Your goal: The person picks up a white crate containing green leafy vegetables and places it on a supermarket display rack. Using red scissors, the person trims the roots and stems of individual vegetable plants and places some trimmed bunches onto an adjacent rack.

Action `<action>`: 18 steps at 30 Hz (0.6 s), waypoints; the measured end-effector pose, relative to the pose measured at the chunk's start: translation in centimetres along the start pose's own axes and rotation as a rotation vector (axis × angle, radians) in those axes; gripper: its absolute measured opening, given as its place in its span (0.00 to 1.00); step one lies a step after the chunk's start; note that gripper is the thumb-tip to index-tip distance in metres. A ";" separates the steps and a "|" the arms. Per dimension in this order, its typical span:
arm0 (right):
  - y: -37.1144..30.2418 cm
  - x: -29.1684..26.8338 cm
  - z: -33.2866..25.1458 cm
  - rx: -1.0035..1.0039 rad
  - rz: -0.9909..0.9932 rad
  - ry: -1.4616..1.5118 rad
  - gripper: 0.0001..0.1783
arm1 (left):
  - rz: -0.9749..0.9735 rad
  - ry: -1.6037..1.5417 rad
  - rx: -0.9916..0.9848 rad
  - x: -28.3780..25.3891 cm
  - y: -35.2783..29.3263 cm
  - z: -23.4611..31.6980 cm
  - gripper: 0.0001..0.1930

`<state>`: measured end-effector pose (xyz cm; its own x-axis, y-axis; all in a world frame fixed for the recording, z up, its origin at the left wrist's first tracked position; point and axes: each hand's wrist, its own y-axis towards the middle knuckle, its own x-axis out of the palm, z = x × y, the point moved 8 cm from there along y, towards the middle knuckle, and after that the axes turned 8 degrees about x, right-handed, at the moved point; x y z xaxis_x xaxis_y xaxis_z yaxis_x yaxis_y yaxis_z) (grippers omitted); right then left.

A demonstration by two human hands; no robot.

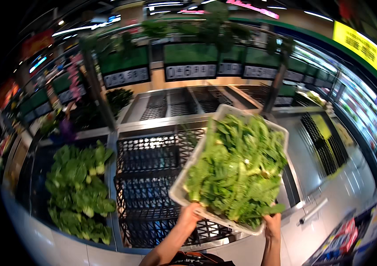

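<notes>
Since it is stiff-walled and heaped past its rim, the pale plastic crate (180,188) should feel weighty and want both arms under control; it slants across the front of the display stand (170,120), over the black grid trays (146,190), though whether its far end touches anything cannot be told. Its near rim and bottom edge look the best places to hold. Left hand (191,213) and right hand (272,224) are both closed on it, one at the near left corner, the other at the near right. The lettuce-like greens (239,168) inside are likely light by the piece, soft, easily bruised and perhaps slippery if damp (some leaves already lap over the near right rim, close to the right hand), so any steep tilt could spill them; single bunches are better lifted by the stem end.

Around this, a lit refrigerated cabinet (370,111) runs along the right, well apart. A metal post (277,84) rises beyond the crate and could catch its far right corner. Darker leafy vegetables (80,190) fill the bay at left, behind a narrow metal divider (113,190). Smallest, a pale tubular bar (313,211) juts out low on the right.
</notes>
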<state>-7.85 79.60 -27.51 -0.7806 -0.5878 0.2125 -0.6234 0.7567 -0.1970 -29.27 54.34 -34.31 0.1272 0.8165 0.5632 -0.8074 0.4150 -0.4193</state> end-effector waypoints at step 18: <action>3.9 -8.8 9.4 0.143 0.034 -0.172 0.15 | 0.035 -0.233 -0.323 -6.6 1.3 -19.9 0.13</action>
<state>-3.85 85.04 -39.16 -0.7897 -0.6122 0.0399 -0.5873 0.7356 -0.3376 -19.65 57.52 -52.75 -0.0617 0.7347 0.6756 -0.5813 0.5238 -0.6226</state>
